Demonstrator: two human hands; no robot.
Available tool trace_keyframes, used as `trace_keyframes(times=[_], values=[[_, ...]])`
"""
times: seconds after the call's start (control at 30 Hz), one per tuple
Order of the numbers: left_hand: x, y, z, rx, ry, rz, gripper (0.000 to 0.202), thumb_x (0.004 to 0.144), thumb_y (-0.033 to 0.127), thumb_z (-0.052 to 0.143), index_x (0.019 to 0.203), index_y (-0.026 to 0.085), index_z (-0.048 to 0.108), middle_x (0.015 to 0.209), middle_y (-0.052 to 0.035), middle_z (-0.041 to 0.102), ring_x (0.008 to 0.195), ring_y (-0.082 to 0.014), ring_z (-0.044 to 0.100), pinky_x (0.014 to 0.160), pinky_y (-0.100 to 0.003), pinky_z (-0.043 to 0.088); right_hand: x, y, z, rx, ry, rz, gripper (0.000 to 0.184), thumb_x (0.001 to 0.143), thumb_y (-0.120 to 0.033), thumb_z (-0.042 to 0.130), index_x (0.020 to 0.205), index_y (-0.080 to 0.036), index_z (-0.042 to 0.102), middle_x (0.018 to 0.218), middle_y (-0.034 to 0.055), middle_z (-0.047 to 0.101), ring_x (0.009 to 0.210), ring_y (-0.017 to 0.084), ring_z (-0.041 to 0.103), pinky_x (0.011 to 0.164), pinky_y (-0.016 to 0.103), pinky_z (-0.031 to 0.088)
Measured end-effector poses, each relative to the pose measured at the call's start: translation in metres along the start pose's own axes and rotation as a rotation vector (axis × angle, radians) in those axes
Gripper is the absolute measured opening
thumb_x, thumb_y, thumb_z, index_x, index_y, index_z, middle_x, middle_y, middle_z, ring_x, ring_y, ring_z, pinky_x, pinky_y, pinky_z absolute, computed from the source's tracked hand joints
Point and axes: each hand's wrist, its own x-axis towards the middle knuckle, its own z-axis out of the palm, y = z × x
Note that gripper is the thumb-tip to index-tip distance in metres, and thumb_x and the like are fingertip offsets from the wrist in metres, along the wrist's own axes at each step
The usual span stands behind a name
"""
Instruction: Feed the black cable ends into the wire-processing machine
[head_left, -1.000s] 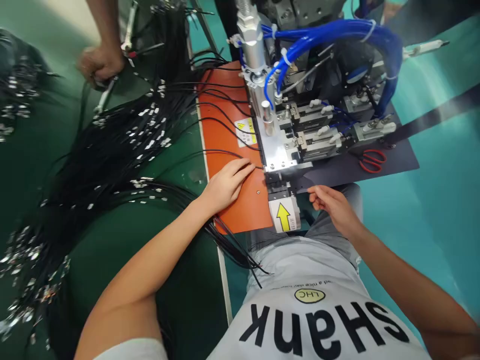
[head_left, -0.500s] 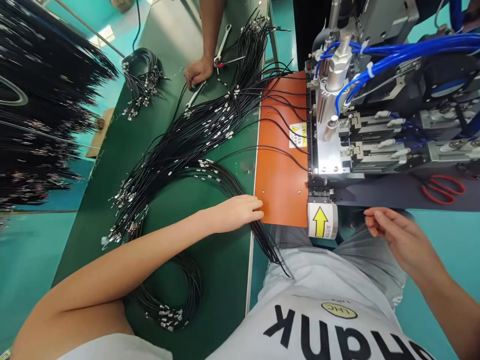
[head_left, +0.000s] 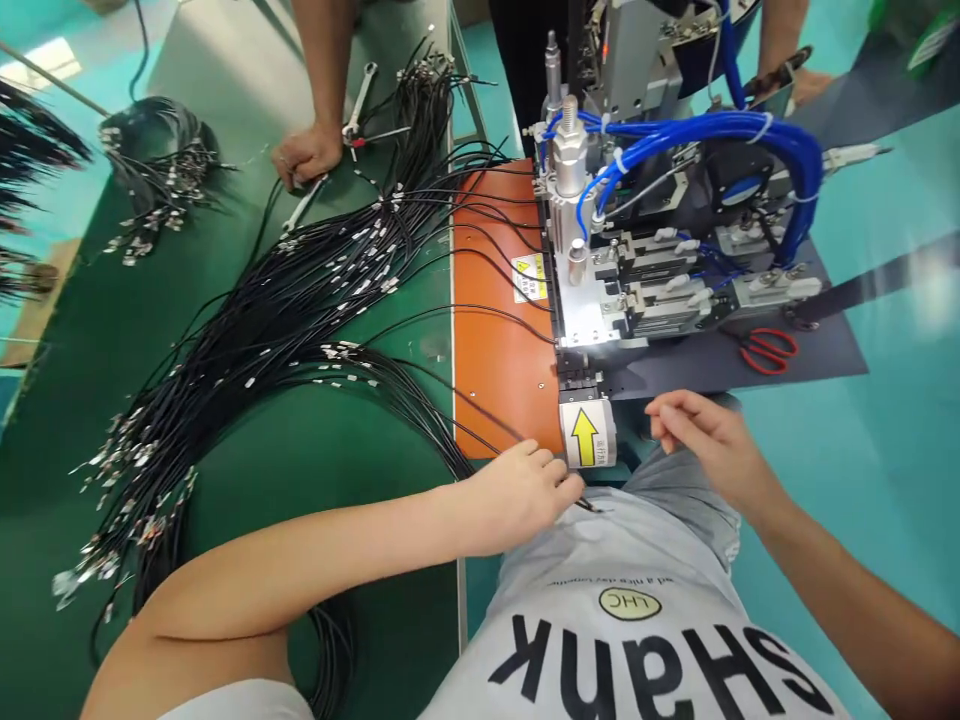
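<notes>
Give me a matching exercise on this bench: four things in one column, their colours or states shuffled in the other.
1 scissors
2 hoses
3 arrow
4 left hand

a blue
b pinching a cable
c red handles
d yellow

Pairs: 1-c, 2-a, 3-d, 4-b

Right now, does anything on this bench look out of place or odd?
Yes. Red scissors lie loose on the machine's dark base plate. The black cables sprawl tangled across the green mat, and some ends reach past its front edge, at the left hand.
</notes>
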Motion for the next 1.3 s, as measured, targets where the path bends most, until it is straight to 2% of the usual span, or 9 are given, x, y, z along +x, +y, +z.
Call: trace_keyframes(times=[0.1, 0.2, 0.37, 0.5, 0.7, 0.77, 0.83, 0.97, 1.3], values=[[0.005, -0.008, 0.015, -0.125, 0.011, 0.017, 0.016, 0.093, 0.013, 0.044, 0.098, 0.016, 0.059, 0.082, -0.0063, 0.061, 0.072, -0.0187, 0.057, 0.064, -0.031, 0.041, -0.001, -0.003, 0.005, -0.066, -0.017, -0.024, 0.024, 0.094, -0.045, 0.057, 0.100, -0.023, 0.064, 0.080, 0.0006, 0.060, 0.067, 0.013, 0.054, 0.067, 0.027, 0.046], [-0.006, -0.021, 0.003, -0.415, -0.079, 0.008, 0.020, 0.097, 0.017, 0.044, 0.104, 0.020, 0.062, 0.085, -0.0049, 0.066, 0.074, -0.0164, 0.062, 0.063, -0.026, 0.042, -0.004, -0.008, 0.010, -0.199, -0.093, -0.096, 0.022, 0.098, -0.039, 0.052, 0.106, -0.024, 0.064, 0.087, 0.0017, 0.065, 0.073, 0.014, 0.059, 0.070, 0.028, 0.049], [-0.028, -0.015, -0.046, -0.713, -0.285, -0.085, 0.030, 0.099, 0.024, 0.042, 0.128, 0.026, 0.051, 0.073, 0.0019, 0.065, 0.059, -0.0137, 0.061, 0.054, -0.024, 0.038, -0.011, -0.029, 0.040, -0.344, -0.629, -0.379, 0.038, 0.100, -0.017, 0.039, 0.134, -0.024, 0.054, 0.131, 0.0066, 0.061, 0.119, 0.018, 0.058, 0.103, 0.034, 0.045], [-0.030, -0.006, -0.069, -0.706, -0.141, -0.257, 0.023, 0.100, 0.027, 0.040, 0.119, 0.022, 0.052, 0.076, 0.0009, 0.064, 0.063, -0.0137, 0.059, 0.060, -0.024, 0.041, -0.013, -0.021, 0.073, -0.330, -0.839, -0.422, 0.064, 0.092, -0.008, 0.043, 0.153, -0.021, 0.028, 0.157, 0.0106, 0.035, 0.141, 0.021, 0.040, 0.114, 0.038, 0.036], [0.008, -0.018, -0.031, -0.750, 0.205, -0.433, 0.022, 0.101, 0.027, 0.038, 0.102, 0.020, 0.059, 0.092, -0.0039, 0.064, 0.080, -0.0137, 0.059, 0.074, -0.025, 0.046, -0.019, 0.017, 0.103, -0.312, -0.976, -0.310, 0.044, 0.094, -0.018, 0.049, 0.138, -0.021, 0.055, 0.143, 0.0093, 0.055, 0.130, 0.022, 0.053, 0.111, 0.037, 0.041], [0.018, -0.021, -0.013, -0.753, 0.271, -0.452, 0.020, 0.101, 0.027, 0.040, 0.102, 0.019, 0.059, 0.091, -0.0039, 0.064, 0.081, -0.0136, 0.059, 0.074, -0.025, 0.047, -0.020, 0.015, 0.093, -0.244, -0.881, -0.263, 0.029, 0.092, -0.024, 0.056, 0.119, -0.021, 0.066, 0.122, 0.0071, 0.068, 0.111, 0.020, 0.065, 0.097, 0.032, 0.050], [0.022, -0.021, 0.002, -0.734, 0.327, -0.455, 0.017, 0.099, 0.025, 0.044, 0.104, 0.019, 0.060, 0.091, -0.0034, 0.064, 0.080, -0.0131, 0.059, 0.073, -0.025, 0.047, -0.019, 0.005, 0.073, -0.187, -0.612, -0.172, 0.016, 0.089, -0.033, 0.064, 0.095, -0.020, 0.070, 0.091, 0.0031, 0.073, 0.083, 0.016, 0.068, 0.075, 0.027, 0.055], [0.023, -0.015, 0.012, -0.645, 0.394, -0.475, 0.013, 0.096, 0.022, 0.049, 0.104, 0.019, 0.060, 0.084, -0.0017, 0.061, 0.070, -0.0113, 0.055, 0.064, -0.024, 0.044, -0.012, -0.019, 0.034, -0.224, -0.079, -0.029, 0.029, 0.076, -0.044, 0.077, 0.085, -0.020, 0.063, 0.073, -0.0009, 0.067, 0.061, 0.013, 0.060, 0.057, 0.025, 0.049], [-0.009, 0.006, -0.018, 0.086, 0.536, -0.386, 0.033, 0.085, 0.009, 0.060, 0.116, 0.020, 0.055, 0.092, -0.0069, 0.069, 0.078, -0.0192, 0.062, 0.069, -0.032, 0.046, -0.003, -0.024, 0.054, 0.136, -0.191, -0.225, 0.016, 0.089, -0.026, 0.063, 0.104, -0.022, 0.067, 0.086, 0.0016, 0.072, 0.075, 0.016, 0.072, 0.072, 0.031, 0.059]])
